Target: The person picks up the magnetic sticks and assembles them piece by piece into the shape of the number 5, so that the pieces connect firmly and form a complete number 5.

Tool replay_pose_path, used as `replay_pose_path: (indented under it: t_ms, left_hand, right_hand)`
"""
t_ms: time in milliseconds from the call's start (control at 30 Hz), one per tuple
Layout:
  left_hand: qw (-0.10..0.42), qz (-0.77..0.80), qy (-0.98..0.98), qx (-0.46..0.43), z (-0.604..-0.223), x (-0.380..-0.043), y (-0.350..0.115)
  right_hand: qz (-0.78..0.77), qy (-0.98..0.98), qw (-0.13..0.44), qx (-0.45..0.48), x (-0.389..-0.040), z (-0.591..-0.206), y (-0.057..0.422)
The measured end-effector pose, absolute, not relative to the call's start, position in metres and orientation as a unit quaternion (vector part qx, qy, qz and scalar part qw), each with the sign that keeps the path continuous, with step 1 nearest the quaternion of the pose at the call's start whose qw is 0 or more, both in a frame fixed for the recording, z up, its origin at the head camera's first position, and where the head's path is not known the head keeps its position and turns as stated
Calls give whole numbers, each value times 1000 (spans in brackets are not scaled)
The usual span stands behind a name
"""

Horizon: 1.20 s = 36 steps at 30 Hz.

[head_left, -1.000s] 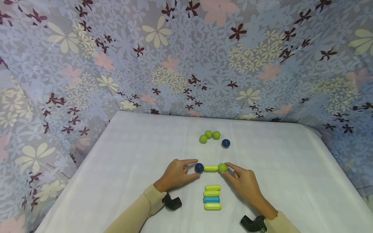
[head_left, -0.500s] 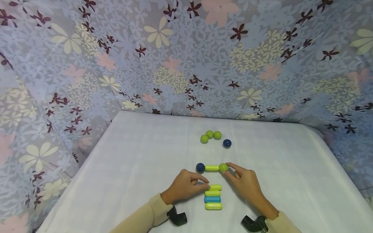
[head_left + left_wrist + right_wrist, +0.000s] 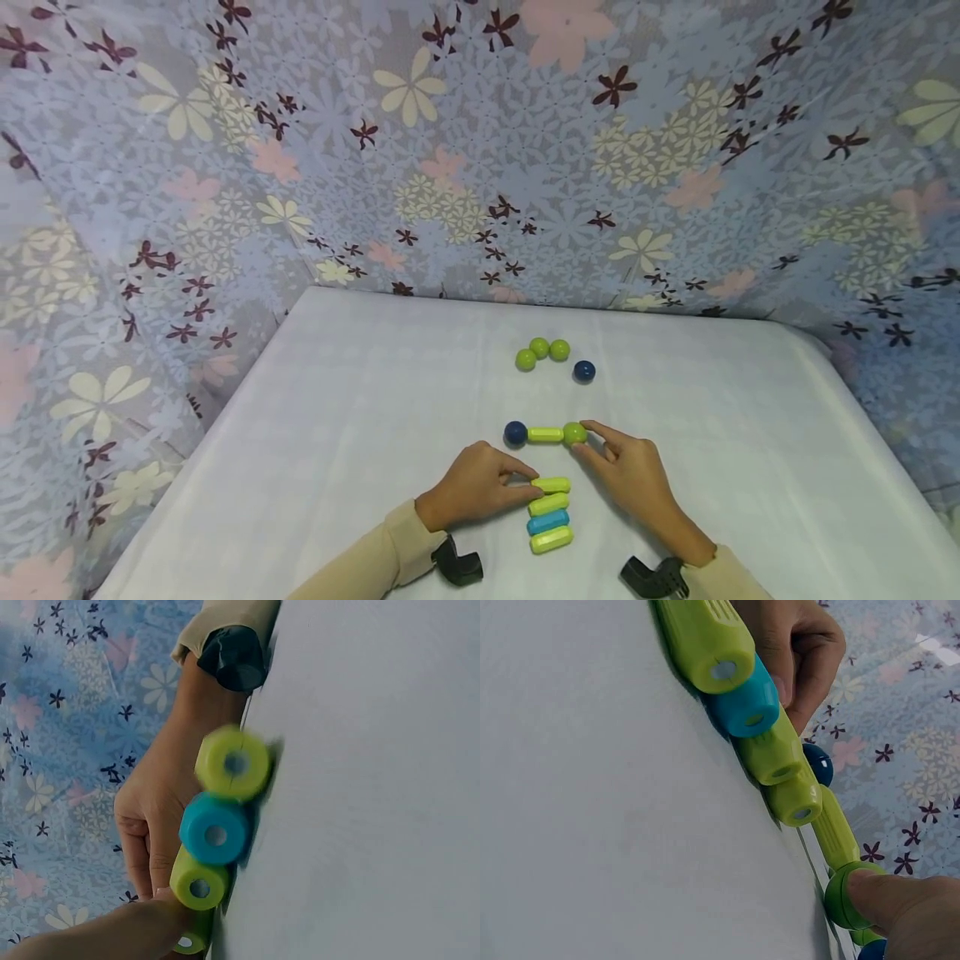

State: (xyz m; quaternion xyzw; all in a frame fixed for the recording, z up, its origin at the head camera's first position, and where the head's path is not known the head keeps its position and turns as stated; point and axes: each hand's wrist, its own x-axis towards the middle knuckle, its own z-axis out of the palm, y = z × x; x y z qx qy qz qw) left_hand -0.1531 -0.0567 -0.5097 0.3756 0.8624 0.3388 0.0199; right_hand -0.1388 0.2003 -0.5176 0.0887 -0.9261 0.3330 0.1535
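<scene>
On the white tabletop [image 3: 390, 392], leftmost, the left hand [image 3: 477, 485] pinches the left end of a yellow-green faceted bar [image 3: 553, 485]. Just nearer the person lie a second yellow-green bar [image 3: 548, 504], a blue faceted bar [image 3: 548, 522] and a third yellow-green bar [image 3: 551, 540]. Beyond, a glossy dark-blue ball [image 3: 515, 433] touches a yellow-green connecting bar [image 3: 545, 434], whose right end meets a glossy green ball [image 3: 574, 432], grasped by the right hand [image 3: 634, 477]. Farther back sit three green balls [image 3: 539, 347], then another dark-blue ball [image 3: 584, 372].

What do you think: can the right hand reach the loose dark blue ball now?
Probably yes: nothing visible stands between the right hand and the loose dark blue ball, though the hand may first need to release the green ball it pinches.
</scene>
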Motion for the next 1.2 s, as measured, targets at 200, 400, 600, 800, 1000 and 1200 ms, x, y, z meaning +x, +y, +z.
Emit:
replay_pose_path:
  t_ms: [200, 400, 600, 800, 1000, 1200]
  left_hand:
    - [16, 327, 869, 370, -509, -150, -57]
    - [16, 395, 858, 329, -510, -147, -60]
    - [-36, 443, 845, 297, -513, -140, -68]
    - [-73, 455, 854, 241, -516, -129, -78]
    - [-108, 454, 866, 178, -515, -123, -85]
    - [-120, 427, 883, 152, -516, -122, -84]
  right_hand:
    - [336, -924, 158, 92, -138, -519, 200]
    - [336, -923, 161, 93, -139, -520, 201]
    - [336, -924, 157, 89, -140, -520, 200]
    - [338, -925, 154, 87, -141, -517, 199]
    - [342, -923, 158, 77, -140, -516, 199]
    - [344, -927, 130, 69, -137, -515, 199]
